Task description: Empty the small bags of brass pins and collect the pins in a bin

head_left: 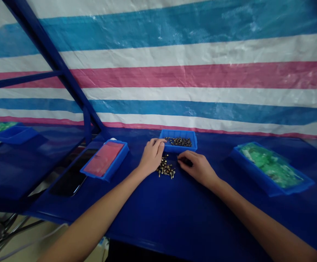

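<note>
My left hand lies at the left front corner of a small blue bin, its fingers stretched out over the rim. Short dark screws lie inside that bin. In front of it, a loose pile of brass-coloured screws rests on the blue table, between my two hands. Right of the pile, my right hand is closed, with thumb and forefinger pinched together just above the table. Whatever lies between those fingertips is too small to make out.
A blue bin with a pink-red top stands left, beside a black phone. At right is a blue bin of green plastic packets. A striped sheet hangs behind; a dark blue frame bar slants down at left.
</note>
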`<state>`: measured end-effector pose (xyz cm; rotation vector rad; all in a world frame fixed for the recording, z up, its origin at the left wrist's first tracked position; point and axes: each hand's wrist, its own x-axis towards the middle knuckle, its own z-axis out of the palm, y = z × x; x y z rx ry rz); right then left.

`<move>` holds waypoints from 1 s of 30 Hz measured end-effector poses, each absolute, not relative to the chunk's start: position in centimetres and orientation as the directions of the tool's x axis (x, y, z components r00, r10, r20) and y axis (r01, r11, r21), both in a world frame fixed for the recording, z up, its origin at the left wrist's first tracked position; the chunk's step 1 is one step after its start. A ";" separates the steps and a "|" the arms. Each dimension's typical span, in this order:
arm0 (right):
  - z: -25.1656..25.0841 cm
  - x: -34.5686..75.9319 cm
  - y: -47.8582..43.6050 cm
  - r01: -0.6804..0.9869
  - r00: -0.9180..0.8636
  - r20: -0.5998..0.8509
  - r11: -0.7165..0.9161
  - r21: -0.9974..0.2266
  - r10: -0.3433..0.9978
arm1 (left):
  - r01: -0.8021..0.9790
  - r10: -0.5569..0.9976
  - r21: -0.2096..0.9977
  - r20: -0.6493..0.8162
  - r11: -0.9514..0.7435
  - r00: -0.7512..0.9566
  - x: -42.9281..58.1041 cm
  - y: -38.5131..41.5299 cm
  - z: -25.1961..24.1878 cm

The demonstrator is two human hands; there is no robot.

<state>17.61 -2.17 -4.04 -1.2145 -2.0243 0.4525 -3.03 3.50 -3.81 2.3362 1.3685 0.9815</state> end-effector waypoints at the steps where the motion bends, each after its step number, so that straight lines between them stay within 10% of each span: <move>1: -4.0 17.6 -2.2 0.610 -0.308 0.409 0.508 -0.609 0.859 | 0.669 0.846 0.529 0.421 -0.522 0.328 -3.0 3.5 -3.8; 20: -4.6 17.8 -2.1 0.617 -0.250 0.482 0.522 -0.589 0.840 | 0.671 0.845 0.522 0.411 -0.527 0.343 -3.1 3.4 -3.7; 30: -3.7 17.9 -2.7 0.638 -0.354 0.637 0.675 -0.370 0.684 | 0.668 0.843 0.523 0.416 -0.528 0.341 -3.1 3.5 -3.8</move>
